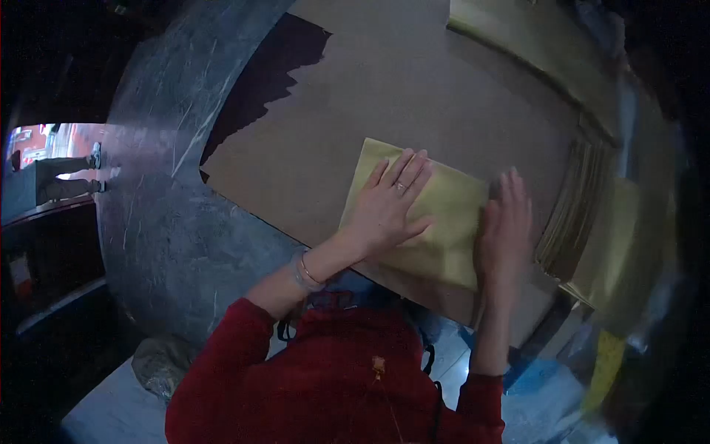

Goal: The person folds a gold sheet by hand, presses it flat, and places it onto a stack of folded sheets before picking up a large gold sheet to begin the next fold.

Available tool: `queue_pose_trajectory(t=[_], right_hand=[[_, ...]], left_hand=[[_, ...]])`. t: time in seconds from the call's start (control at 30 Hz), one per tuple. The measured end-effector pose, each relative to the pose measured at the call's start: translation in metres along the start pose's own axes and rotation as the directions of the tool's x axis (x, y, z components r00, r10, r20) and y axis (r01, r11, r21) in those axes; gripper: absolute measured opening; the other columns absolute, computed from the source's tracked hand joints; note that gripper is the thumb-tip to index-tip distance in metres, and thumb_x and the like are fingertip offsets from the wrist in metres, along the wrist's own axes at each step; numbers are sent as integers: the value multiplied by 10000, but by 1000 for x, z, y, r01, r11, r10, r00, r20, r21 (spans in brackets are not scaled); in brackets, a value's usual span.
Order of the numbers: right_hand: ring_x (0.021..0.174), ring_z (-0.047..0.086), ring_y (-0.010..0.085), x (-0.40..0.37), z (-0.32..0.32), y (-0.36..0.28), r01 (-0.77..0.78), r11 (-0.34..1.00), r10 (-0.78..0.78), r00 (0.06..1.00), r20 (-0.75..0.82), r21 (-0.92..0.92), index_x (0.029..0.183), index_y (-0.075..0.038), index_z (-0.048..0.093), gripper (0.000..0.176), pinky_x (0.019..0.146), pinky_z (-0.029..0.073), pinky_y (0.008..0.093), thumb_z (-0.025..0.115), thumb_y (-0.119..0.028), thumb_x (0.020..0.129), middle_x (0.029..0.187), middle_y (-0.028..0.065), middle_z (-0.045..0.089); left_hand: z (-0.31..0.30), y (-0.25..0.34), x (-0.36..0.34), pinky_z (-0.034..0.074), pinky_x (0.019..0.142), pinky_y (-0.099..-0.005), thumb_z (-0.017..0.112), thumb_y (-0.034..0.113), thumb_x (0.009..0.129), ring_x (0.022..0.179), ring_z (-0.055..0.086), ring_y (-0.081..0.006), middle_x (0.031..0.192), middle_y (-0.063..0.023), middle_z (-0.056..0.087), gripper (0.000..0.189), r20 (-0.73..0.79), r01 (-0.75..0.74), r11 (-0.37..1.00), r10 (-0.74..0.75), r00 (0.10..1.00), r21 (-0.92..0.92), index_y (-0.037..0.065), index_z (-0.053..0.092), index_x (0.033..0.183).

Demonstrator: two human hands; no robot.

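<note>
A yellow sheet of paper (451, 214), perhaps several layers thick, lies on a brown board (414, 96) in front of me. My left hand (388, 203) rests flat on its left part, fingers spread and pointing away from me, a ring on one finger. At the sheet's right edge is my right hand (506, 233), held on its side with fingers stretched out and slightly blurred. The palm faces the paper's edge, and nothing shows between the fingers.
A fanned stack of yellow paper (580, 207) stands right of the board. Another large yellow bundle (540, 52) lies at the far right. Under the board is a grey marbled table (200, 244), its curved edge at left. A person's legs (70, 181) show beyond it.
</note>
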State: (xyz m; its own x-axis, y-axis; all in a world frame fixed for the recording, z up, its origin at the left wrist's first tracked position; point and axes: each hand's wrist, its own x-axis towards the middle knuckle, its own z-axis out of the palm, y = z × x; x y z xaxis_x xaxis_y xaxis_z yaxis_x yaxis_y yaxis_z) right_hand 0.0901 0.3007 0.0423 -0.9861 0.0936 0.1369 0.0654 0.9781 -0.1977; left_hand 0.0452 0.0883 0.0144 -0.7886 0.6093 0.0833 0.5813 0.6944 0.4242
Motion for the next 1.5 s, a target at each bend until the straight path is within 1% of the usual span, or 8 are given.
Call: queue_pose_trajectory(t=[0.03, 0.13, 0.53, 0.8, 1.0, 1.1, 1.4, 1.5], right_hand=[[1376, 264, 250, -1, 5, 1, 39, 998, -42, 996, 77, 46, 1402, -94, 351, 465, 1127, 164, 475, 402, -264, 972, 1477, 85, 310], [1391, 227, 232, -6, 24, 5, 70, 997, -67, 984, 168, -17, 1420, -73, 314, 492, 1131, 148, 467, 369, -284, 978, 1501, 79, 261], [1384, 241, 227, -12, 31, 4, 58, 997, -53, 994, 97, -50, 1413, -76, 326, 521, 1130, 129, 488, 364, -342, 967, 1489, 89, 280], [1374, 264, 252, -14, 28, 4, 80, 997, -80, 995, 56, 4, 1410, -72, 330, 515, 1115, 170, 491, 403, -305, 956, 1482, 101, 294], [1374, 262, 262, -14, 31, 5, 94, 995, -96, 994, 50, 41, 1407, -64, 333, 516, 1112, 170, 487, 366, -329, 966, 1478, 114, 299], [1375, 262, 238, -14, 32, 6, 97, 994, -93, 993, 74, -42, 1414, -60, 321, 504, 1114, 178, 485, 338, -315, 980, 1486, 100, 286], [1359, 288, 270, -12, 29, 8, 125, 990, -128, 991, 39, 67, 1385, -47, 365, 486, 1106, 194, 482, 372, -281, 959, 1460, 130, 324], [1381, 248, 239, -12, 33, 7, 101, 994, -99, 993, 68, -29, 1424, -72, 305, 512, 1129, 155, 451, 333, -318, 975, 1499, 85, 262]], left_hand=[[0, -1, 0, 230, 1091, -477, 566, 460, 839, 1380, 231, -309, 1491, -142, 251, 777, -2, -6, 1000, 6, 1000, 28, 44, 276, 1427], [3, -2, -1, 229, 1092, -479, 534, 484, 852, 1373, 242, -313, 1486, -146, 258, 771, -45, -24, 999, 25, 999, 28, 39, 276, 1426], [4, -3, -3, 268, 1080, -455, 617, 447, 794, 1358, 283, -289, 1462, -140, 306, 742, -115, -25, 999, 29, 993, 32, 19, 382, 1352], [0, 1, -4, 237, 1097, -448, 581, 460, 821, 1362, 272, -289, 1470, -130, 294, 767, -83, -14, 996, 21, 996, 85, 35, 320, 1403], [6, 48, 9, 182, 1118, -449, 484, 322, 896, 1377, 232, -303, 1481, -144, 271, 616, -108, 130, 990, -123, 987, 59, 13, 318, 1403], [26, 60, 18, 200, 1113, -430, 411, 257, 925, 1367, 259, -262, 1476, -110, 297, 532, -83, -64, 987, 77, 994, 151, 28, 335, 1399], [34, 40, 16, 238, 1100, -445, 453, 390, 917, 1350, 297, -271, 1459, -111, 331, 612, -77, -68, 998, 67, 995, -6, 49, 321, 1409], [29, 31, 11, 231, 1100, -448, 461, 422, 910, 1358, 277, -276, 1464, -113, 320, 642, -95, -25, 1000, 26, 995, 12, 42, 316, 1408]])
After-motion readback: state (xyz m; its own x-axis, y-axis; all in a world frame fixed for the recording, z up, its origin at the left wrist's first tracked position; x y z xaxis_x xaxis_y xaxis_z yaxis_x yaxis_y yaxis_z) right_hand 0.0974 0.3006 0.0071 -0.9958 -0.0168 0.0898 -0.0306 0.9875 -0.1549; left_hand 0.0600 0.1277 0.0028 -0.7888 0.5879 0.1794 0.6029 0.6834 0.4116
